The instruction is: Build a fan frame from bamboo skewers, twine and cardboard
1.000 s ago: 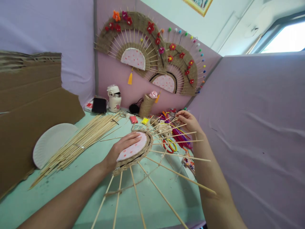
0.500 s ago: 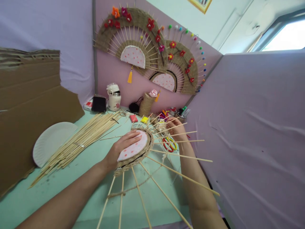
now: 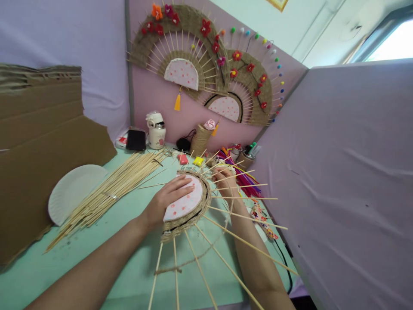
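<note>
A half-made fan lies on the green table [image 3: 97,241]: a pink dotted half-disc [image 3: 185,203] rimmed with woven jute, with bamboo sticks [image 3: 245,245] radiating outward. My left hand [image 3: 166,199] lies flat on the disc, fingers stretched out, pressing it down. My right hand [image 3: 224,178] reaches among the far sticks at the disc's edge, fingers pinched around jute twine [image 3: 193,257], which trails loosely under the sticks toward me.
A bundle of bamboo sticks [image 3: 112,187] and a white paper plate [image 3: 69,191] lie at the left, beside brown cardboard [image 3: 38,142]. Two finished fans [image 3: 200,64] hang on the pink wall. A cup, jute spool [image 3: 200,140], pipe cleaners [image 3: 241,176] and pens crowd the back.
My right hand has drawn in from the far right toward the disc's edge among the sticks. The left hand stays flat on the disc. The view shifted slightly.
</note>
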### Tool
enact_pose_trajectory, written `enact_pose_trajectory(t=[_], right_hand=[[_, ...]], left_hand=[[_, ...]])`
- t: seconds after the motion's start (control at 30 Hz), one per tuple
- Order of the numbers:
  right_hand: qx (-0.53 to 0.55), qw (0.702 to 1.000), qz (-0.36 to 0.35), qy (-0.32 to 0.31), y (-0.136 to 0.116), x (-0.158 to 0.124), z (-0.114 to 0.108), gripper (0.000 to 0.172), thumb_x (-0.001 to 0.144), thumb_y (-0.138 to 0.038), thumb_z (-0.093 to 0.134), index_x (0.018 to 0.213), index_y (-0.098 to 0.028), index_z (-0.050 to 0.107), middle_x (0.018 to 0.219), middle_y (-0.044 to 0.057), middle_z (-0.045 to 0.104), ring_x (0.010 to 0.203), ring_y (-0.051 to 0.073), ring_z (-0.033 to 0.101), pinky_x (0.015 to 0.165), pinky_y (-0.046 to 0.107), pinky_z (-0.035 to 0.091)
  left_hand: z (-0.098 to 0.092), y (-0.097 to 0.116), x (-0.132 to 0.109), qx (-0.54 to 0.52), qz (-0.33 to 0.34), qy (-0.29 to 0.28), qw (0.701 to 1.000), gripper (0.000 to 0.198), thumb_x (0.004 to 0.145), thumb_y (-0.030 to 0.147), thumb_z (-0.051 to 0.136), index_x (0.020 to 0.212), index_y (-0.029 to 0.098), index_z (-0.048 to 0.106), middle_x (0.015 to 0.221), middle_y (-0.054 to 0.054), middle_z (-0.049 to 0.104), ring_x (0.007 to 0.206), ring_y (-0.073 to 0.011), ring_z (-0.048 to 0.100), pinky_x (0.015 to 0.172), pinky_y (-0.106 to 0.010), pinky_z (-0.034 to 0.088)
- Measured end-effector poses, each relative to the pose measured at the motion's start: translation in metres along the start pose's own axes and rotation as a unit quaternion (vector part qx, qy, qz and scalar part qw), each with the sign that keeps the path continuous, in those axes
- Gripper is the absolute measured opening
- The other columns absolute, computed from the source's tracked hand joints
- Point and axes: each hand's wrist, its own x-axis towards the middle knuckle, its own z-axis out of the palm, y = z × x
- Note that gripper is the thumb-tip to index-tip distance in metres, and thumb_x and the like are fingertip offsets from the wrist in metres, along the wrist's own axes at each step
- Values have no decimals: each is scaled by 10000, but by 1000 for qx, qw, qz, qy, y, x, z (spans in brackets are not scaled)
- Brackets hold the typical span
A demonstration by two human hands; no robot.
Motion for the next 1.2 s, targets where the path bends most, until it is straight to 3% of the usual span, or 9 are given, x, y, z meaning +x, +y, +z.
enact_pose_trajectory(t=[0.33,0.5,0.63,0.73,0.93,1.2], right_hand=[[47,998,26,25,16,-8,4,263,607,-362,779,664,-183,595,567,-45,526,530,80,446,539,241,353],[61,996,31,64,26,-2,-3,356,621,-490,760,781,-200,630,704,1,625,617,123,532,596,270,429],[78,991,15,103,28,2,-9,376,598,-486,771,840,-233,633,731,-27,615,660,125,541,632,267,438],[106,991,16,77,24,-2,-7,356,581,-457,801,797,-226,638,700,-27,595,655,122,532,628,262,433],[159,986,46,-5,13,-14,6,332,580,-451,833,737,-218,658,664,-14,587,602,119,508,597,269,430],[210,976,51,24,12,-12,8,356,512,-378,881,731,-223,647,665,-23,619,609,112,515,640,282,441]], left_hand=[[-2,1,1,50,-7,-12,999,413,939,294,517,1351,295,545,1420,-85,522,1386,-280,374,1145,-523,307],[-5,-2,2,111,-5,22,994,403,946,251,501,1346,290,543,1424,-87,514,1393,-270,360,1138,-530,308],[-7,-5,1,162,-30,68,984,358,954,245,478,1293,260,591,1423,-91,508,1403,-275,339,1142,-542,296],[-6,-7,-2,194,-59,79,976,343,955,232,469,1267,254,611,1443,-82,483,1417,-285,308,1139,-546,297],[-2,-10,-6,205,-53,77,974,363,951,182,464,1273,265,608,1445,-87,472,1418,-276,303,1143,-535,291],[11,-5,-7,165,-63,50,983,395,942,194,482,1305,311,581,1427,-79,491,1397,-274,340,1126,-544,309]])
